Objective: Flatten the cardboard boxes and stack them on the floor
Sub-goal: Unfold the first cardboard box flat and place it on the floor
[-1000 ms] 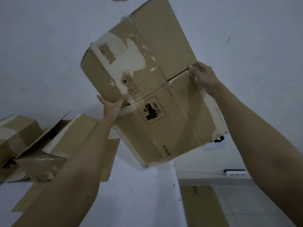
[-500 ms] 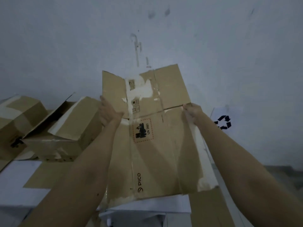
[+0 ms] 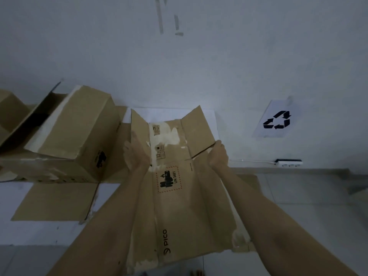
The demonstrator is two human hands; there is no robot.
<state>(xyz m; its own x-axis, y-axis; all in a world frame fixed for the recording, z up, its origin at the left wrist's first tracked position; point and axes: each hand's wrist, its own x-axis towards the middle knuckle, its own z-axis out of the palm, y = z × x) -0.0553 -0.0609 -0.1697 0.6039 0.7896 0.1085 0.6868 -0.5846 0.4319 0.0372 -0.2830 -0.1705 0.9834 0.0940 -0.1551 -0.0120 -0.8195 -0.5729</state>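
Note:
I hold a flattened brown cardboard box (image 3: 179,208) in front of me, printed with "PICO" and a red-framed "UN 3481" label, torn white patches near its top. My left hand (image 3: 135,154) grips its left edge, thumb in front, fingers hidden behind. My right hand (image 3: 218,155) pinches the right edge at the slit between a top flap and the side panel. The box's two far flaps stand bent up. On the white table (image 3: 49,234) to the left stands an unflattened open box (image 3: 65,140).
Another box (image 3: 10,114) sits at the far left edge. A flat cardboard sheet (image 3: 55,202) lies on the table. A recycling sign (image 3: 276,120) hangs on the wall, a power strip (image 3: 288,163) below it. More flat cardboard (image 3: 249,182) lies on the tiled floor.
The held box came down from overhead to chest height and turned more upright, flatter in my hands. My view tilted down, so the table and floor show more.

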